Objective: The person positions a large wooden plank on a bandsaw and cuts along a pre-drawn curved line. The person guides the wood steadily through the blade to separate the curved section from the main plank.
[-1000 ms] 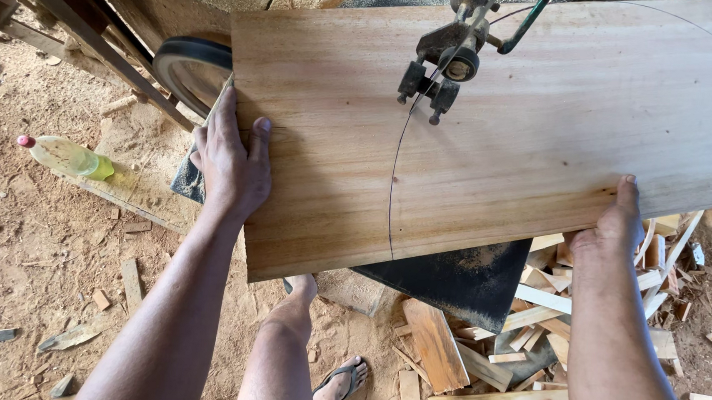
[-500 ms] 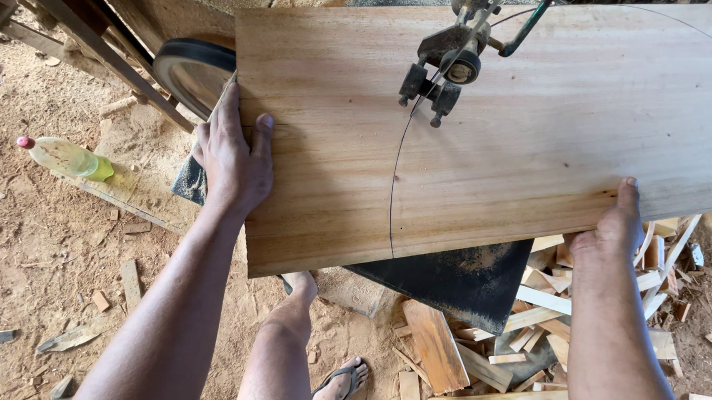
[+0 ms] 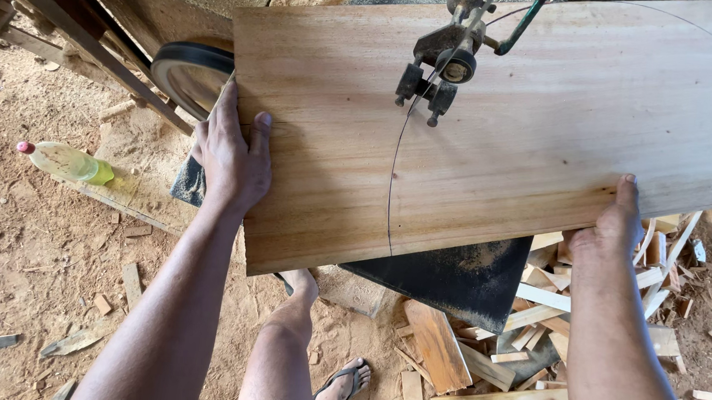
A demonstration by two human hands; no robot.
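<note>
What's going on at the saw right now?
A person holds a wide wooden board flat on a dark saw table, under the blade guide of a band saw. The left hand grips the board's left edge and the right hand its near edge. A curved cut line runs from the near edge up to the blade. Offcuts litter the sawdust floor, and a bottle lies to the left.

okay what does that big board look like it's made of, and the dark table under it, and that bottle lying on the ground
The large tan board looks like bare, unfinished solid wood: long grain streaks, matte surface, a thin curved line running across it. The dark flat table beneath seems to be metal, dull black and dusted with sawdust, though that is uncertain. The clear yellow-green bottle looks like thin plastic, translucent, with a pink cap.
</note>
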